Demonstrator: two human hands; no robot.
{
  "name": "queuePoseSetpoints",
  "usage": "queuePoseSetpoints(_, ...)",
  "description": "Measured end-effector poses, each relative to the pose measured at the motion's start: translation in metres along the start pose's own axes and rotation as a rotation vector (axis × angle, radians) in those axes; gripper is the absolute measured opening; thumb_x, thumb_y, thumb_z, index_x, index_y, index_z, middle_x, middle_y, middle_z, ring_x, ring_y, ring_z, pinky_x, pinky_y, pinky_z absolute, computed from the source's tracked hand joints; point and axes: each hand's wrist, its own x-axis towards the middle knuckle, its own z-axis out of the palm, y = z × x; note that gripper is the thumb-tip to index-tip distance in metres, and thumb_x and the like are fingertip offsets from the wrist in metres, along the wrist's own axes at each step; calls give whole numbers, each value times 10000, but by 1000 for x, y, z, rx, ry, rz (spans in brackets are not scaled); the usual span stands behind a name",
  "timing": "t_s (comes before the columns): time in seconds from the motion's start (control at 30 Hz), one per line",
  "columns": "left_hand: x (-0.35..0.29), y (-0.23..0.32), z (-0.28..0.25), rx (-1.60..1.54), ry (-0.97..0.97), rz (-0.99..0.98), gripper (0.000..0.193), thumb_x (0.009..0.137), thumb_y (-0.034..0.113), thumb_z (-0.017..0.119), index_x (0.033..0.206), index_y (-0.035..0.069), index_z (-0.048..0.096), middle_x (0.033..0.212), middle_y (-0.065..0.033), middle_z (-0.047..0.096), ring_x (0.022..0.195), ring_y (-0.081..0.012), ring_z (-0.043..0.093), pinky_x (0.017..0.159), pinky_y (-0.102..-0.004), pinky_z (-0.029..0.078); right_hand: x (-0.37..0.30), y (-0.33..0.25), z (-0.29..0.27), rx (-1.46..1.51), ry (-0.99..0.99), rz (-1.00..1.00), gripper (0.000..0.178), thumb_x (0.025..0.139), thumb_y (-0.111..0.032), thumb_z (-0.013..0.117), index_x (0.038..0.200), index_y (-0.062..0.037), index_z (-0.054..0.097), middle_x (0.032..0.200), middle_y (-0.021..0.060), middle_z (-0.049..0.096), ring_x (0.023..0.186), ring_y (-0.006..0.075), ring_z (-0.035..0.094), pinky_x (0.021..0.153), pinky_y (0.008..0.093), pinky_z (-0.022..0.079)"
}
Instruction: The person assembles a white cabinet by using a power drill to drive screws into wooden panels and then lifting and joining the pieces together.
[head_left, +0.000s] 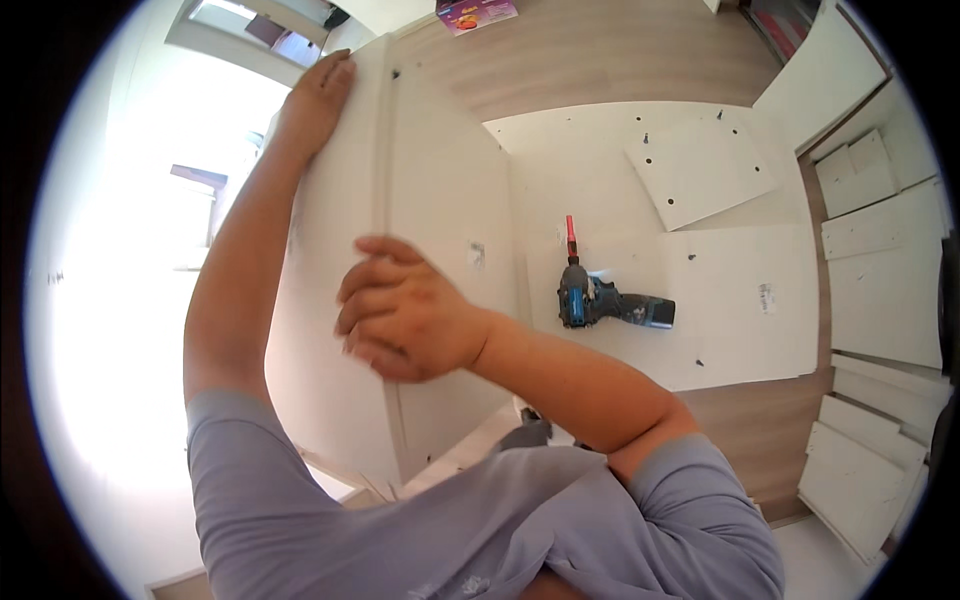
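My left hand [318, 102] lies with its fingers stretched out at the far end of a white panel [335, 230], part of a box-like piece of furniture. Above the seam between that panel and the adjoining white panel [440, 190] is my right hand [410, 315], its fingers curled in and slightly blurred. Nothing shows in the right hand; whether it touches the panel I cannot tell. To its right, a blue and black cordless driver [605, 302] with a red tip lies on a flat white board [740, 330].
A smaller white board [700, 175] with dark holes lies on the larger one, where several fittings stand up. White panels [880, 280] lie along the right side. A purple box [477, 15] sits at the far edge of the wood-look floor [590, 60].
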Motion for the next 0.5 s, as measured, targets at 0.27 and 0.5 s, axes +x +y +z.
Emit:
queuePoseSetpoints(0.27, -202, -58, -85, 87, -129, 118, 582, 1049, 365, 562, 1561, 115, 442, 1638, -163, 381, 1530, -354, 312, 1235, -418, 281, 3, -23, 8, -253, -55, 91, 106, 840, -156, 671, 753, -160, 732, 987, -45, 752, 1157, 232, 637, 1192, 500, 336)
queuePoseSetpoints(0.5, -301, -71, -98, -722, -23, -387, 662, 1016, 311, 648, 1532, -31, 414, 1541, -241, 473, 1366, -333, 537, 1134, -413, 442, -16, -58, 31, -230, 244, 590, 388, 900, -200, 695, 1257, -50, 667, 1505, 201, 517, 1458, 367, 414, 1219, 447, 303)
